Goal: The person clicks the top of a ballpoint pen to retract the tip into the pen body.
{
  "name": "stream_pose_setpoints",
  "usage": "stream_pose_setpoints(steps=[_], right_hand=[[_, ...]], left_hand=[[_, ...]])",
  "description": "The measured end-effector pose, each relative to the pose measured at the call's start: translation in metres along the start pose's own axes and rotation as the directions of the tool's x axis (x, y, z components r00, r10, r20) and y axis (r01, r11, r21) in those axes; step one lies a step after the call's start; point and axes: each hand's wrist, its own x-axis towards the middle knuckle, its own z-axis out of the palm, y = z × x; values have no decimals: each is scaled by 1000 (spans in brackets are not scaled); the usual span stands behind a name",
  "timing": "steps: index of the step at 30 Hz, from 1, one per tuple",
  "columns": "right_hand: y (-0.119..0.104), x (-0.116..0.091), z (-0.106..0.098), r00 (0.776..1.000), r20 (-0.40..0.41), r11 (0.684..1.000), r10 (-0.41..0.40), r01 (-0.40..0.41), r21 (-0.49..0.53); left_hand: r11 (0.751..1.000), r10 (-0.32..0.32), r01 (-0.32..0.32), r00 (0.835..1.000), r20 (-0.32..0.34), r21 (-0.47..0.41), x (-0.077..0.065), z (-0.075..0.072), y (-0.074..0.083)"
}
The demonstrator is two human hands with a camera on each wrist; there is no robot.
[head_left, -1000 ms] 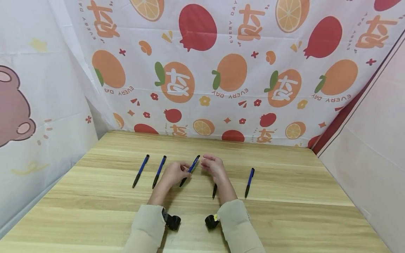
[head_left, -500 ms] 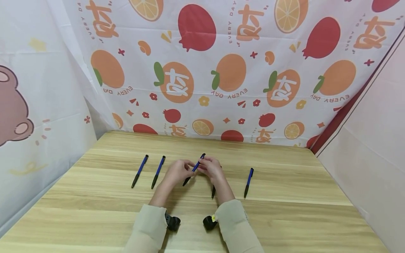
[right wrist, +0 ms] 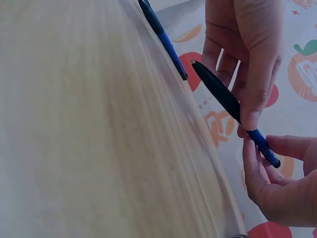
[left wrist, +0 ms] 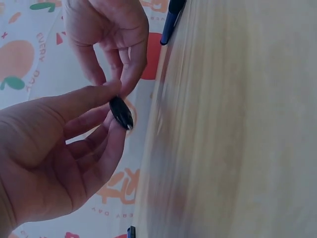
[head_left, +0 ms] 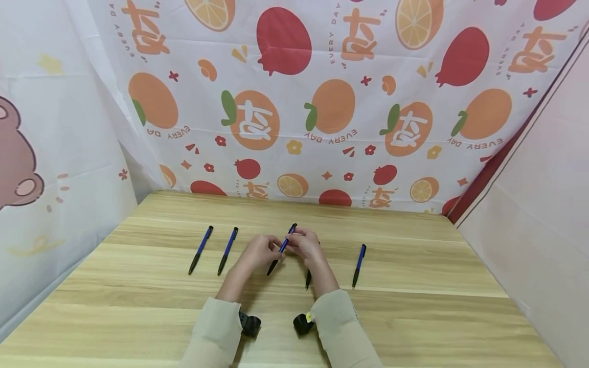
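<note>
A blue ballpoint pen with a black grip slants between both hands, its clip end up and away from the body. My left hand pinches it near the middle, thumb against fingers. Close to the clip end, my right hand holds it between thumb and fingertips. In the right wrist view the pen's black grip and bare metal point stick out past the left thumb. Seen from the left wrist, only the dark tip end shows beyond the fingers. Another pen lies partly hidden under the right hand and wrist.
Two similar pens, an outer one and an inner one, lie on the wooden table left of the hands. A further pen lies to the right. Behind the table hangs a fruit-printed cloth.
The right hand has come in from beside the pen and now grips its upper end. Held by the left hand, the pen has shifted slightly right. The other pens stay where they lay.
</note>
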Motion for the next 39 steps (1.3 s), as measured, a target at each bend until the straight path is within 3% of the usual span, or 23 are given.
stream_pose_setpoints(steps=[6,10,13,17,23,28,33,39], right_hand=[[1,3,0,1000,16,1000,0,0,-13],[4,7,-4,1000,25,1000,1,-1,-23],[2,6,-5,1000,28,999,3,-2,-41],[0,6,-4,999,50,998,11,-8,-58],[-9,8,0,994,106,997,31,-23,-76],[-23,9,2,987,154,994,35,-18,-110],[-31,14,4,978,197,991,66,-40,-131],[-34,20,5,972,214,985,97,-63,-161]], left_hand=[[990,12,4,994,112,-141,-3,-6,-5],[969,52,9,970,237,-249,-3,-8,-8],[927,71,52,948,310,-371,-3,-10,-13],[851,61,140,931,359,-507,-3,-12,-21],[799,13,203,935,353,-566,-7,-16,-22],[771,4,205,945,326,-603,-6,-17,-17],[761,-17,211,952,307,-613,-6,-19,-13],[773,-29,213,953,302,-598,-8,-21,-9]])
